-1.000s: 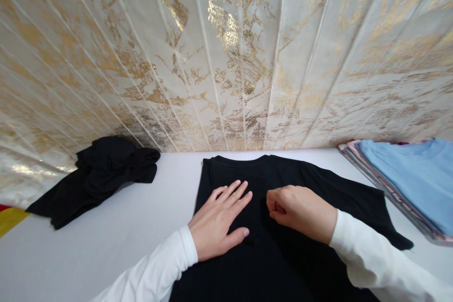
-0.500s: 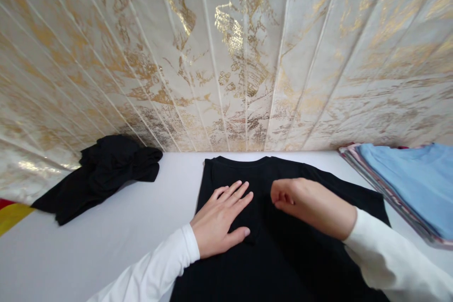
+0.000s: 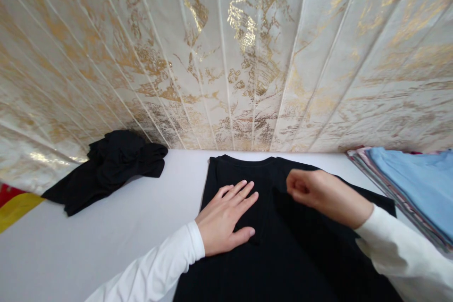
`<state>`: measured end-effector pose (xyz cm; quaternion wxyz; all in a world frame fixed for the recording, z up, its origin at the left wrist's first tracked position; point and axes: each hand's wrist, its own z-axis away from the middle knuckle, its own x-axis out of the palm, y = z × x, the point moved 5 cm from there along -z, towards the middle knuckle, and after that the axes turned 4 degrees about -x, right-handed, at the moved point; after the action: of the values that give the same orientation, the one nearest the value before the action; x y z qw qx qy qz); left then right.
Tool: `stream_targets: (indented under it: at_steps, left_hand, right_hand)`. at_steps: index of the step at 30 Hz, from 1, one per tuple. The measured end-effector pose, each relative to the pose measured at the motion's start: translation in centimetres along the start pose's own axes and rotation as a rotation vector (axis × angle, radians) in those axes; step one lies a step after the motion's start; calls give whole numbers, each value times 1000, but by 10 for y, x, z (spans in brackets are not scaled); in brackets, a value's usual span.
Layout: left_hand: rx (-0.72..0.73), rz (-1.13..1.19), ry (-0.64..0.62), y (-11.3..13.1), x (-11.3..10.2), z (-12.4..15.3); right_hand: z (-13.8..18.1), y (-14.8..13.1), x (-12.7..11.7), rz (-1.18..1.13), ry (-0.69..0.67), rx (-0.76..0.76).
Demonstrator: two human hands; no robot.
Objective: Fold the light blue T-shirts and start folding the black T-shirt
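Observation:
A black T-shirt [image 3: 276, 255] lies on the white table with its neckline toward the wall. Its left side is folded inward, while the sleeve on the right stretches out flat. My left hand [image 3: 226, 219] rests palm down on the folded part, fingers stretched and thumb apart. Over the right half of the shirt, my right hand [image 3: 313, 191] is curled closed, slightly blurred, and casts a shadow on the cloth. Whether its fingers hold anything is hidden from view.
A crumpled black garment [image 3: 113, 167] lies at the back left. Beyond it, red and yellow cloth [image 3: 21, 205] shows at the left edge. A stack of folded shirts with a light blue one [image 3: 417, 181] on top stands at right. Patterned curtain [image 3: 226, 56] hangs behind the table [image 3: 141, 226].
My right hand has moved a little to the right and upward over the shirt. My left hand stays flat on the fold. The whole view has shifted slightly.

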<state>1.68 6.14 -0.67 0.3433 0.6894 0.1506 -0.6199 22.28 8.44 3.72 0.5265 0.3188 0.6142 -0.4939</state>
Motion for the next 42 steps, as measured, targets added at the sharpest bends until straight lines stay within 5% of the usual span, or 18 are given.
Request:
stream_targets:
  at_steps: [3, 6, 10, 15, 26, 37, 42]
  left_hand:
    - [4, 19, 9, 1, 3, 0]
    - [20, 83, 43, -3, -1, 0]
    - [-66, 141, 248, -35, -29, -1]
    - [-147, 27, 384, -91, -57, -16]
    - [-119, -10, 300, -121, -68, -48]
    - [-155, -60, 244, -138, -53, -46]
    - [-153, -68, 260, -139, -53, -50]
  right_hand:
    - [4, 43, -31, 128, 367, 105]
    - [10, 41, -30, 330, 584, -2]
    - [9, -28, 15, 153, 451, -299]
    - [7, -90, 60, 12, 176, -420]
    - [5, -85, 75, 147, 141, -443]
    - [1, -54, 72, 221, 336, -294]
    - [-6, -36, 57, 54, 378, -248]
